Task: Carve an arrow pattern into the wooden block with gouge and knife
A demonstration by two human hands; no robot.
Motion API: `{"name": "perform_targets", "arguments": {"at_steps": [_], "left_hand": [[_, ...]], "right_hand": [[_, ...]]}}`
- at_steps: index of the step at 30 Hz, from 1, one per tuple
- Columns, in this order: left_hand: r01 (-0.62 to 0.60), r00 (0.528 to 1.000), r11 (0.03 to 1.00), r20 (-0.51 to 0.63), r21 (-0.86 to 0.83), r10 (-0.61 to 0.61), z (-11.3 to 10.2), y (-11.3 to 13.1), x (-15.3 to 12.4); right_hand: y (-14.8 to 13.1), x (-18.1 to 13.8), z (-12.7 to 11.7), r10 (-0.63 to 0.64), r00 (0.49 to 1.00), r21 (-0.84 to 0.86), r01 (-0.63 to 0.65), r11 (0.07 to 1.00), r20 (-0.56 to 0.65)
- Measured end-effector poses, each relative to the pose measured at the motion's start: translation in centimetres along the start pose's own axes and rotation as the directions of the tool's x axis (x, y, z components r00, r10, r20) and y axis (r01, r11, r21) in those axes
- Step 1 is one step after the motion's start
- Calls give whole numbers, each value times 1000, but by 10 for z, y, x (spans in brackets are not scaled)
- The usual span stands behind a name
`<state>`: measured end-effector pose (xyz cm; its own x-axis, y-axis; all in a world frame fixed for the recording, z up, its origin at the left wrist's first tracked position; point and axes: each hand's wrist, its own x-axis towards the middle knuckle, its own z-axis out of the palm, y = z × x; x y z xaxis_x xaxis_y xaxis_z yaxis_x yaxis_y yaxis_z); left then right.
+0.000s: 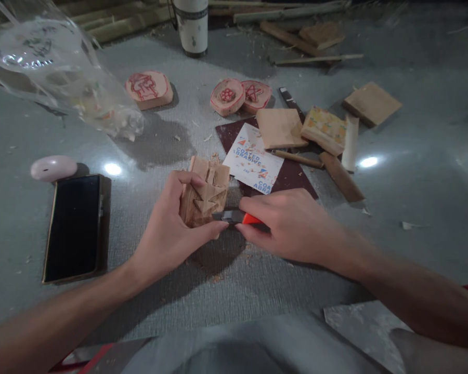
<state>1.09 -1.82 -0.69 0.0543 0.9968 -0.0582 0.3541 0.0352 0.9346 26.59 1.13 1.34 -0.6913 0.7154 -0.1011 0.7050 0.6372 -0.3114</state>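
My left hand [171,228] is closed around a carved wooden block [205,191] with zigzag notches cut in its face, holding it upright on the grey table [234,280]. My right hand [292,223] grips a knife with an orange handle [251,219]. Its dark blade [228,215] rests against the lower right side of the block, close to my left thumb.
A black phone [74,228] and a pink oval object [53,168] lie at the left. Sandpaper sheets [253,163], wooden blanks [280,128], carved pieces with red drawings [226,96], carving tools [296,158], a plastic bag [62,72] and a white cup [193,26] lie behind.
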Motion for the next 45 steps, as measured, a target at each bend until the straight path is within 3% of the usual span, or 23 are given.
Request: {"name": "perform_targets", "arguments": {"at_steps": [15, 27, 45], "left_hand": [[8, 1000, 1000, -18, -17, -8, -1, 0, 2], [-67, 998, 995, 6, 68, 66, -4, -1, 3], [-27, 999, 997, 24, 77, 25, -4, 1, 2]], "right_hand": [[0, 0, 0, 7, 1000, 16, -8, 1000, 17], [1, -2, 1, -11, 1000, 28, 11, 1000, 6], [1, -2, 1, -29, 1000, 10, 29, 1000, 1]]}}
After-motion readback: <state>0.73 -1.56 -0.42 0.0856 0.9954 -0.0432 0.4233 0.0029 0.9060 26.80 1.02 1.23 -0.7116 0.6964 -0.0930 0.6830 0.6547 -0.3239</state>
